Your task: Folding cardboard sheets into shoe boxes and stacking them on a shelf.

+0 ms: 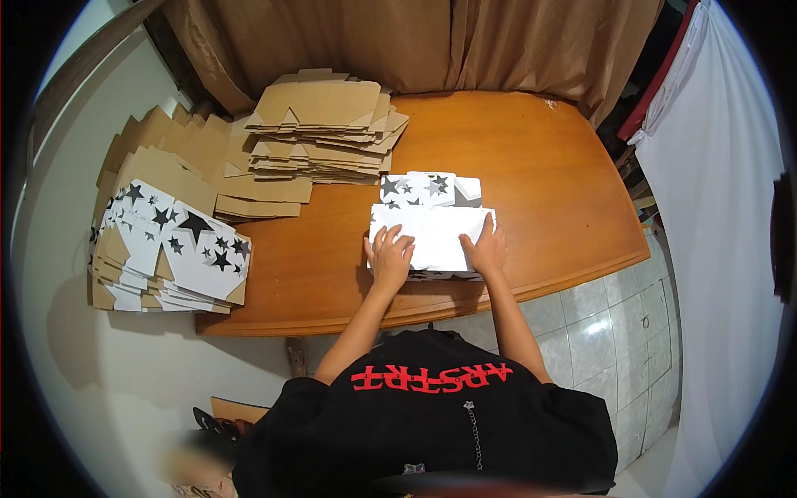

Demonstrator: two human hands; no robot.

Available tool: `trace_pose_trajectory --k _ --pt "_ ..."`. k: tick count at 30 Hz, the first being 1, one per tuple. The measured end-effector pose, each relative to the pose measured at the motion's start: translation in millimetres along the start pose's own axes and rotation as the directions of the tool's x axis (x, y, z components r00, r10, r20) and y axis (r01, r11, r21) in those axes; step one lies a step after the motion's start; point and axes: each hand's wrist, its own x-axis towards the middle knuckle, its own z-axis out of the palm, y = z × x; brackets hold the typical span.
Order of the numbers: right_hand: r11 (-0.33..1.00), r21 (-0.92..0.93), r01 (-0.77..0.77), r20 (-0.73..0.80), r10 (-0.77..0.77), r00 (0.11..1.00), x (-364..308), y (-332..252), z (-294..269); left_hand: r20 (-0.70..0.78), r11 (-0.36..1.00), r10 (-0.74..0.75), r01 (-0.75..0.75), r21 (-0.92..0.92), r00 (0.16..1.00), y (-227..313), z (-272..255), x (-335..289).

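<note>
A white cardboard box [433, 230] printed with black stars sits near the front edge of the wooden table, its plain white panel on top. Beyond that panel, a star-printed flap [419, 187] sticks out on the far side. My left hand [389, 258] holds the box's left side, its bent fingers resting on the white panel. At the right end, my right hand [488, 249] grips the edge, thumb on top and fingers along the side. The box's underside and most of its front are hidden.
Flattened brown cardboard boxes [320, 108] are stacked at the back left of the wooden table [531, 166]. More folded sheets with star prints [195, 241] lie at the left edge. A brown curtain [349, 41] hangs behind, and a white cloth [730, 207] hangs on the right.
</note>
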Motion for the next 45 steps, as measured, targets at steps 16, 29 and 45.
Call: trace_pose_trajectory --k 16,29,45 --pt "0.965 -0.263 -0.004 -0.035 -0.005 0.999 -0.6 -8.1 -2.4 0.256 0.999 0.003 -0.015 0.043 0.967 2.4 -31.0 -1.7" --pt "0.931 -0.231 0.284 0.243 -0.228 0.943 5.4 -82.1 21.0 0.481 0.858 -0.145 0.352 -0.374 0.865 -112.2 -4.4 -31.3" --pt "0.991 0.095 0.095 -0.040 -0.091 0.995 15.0 -146.6 -33.8 0.100 0.656 -0.016 0.086 -0.749 0.995 -39.1 -26.2 24.6"
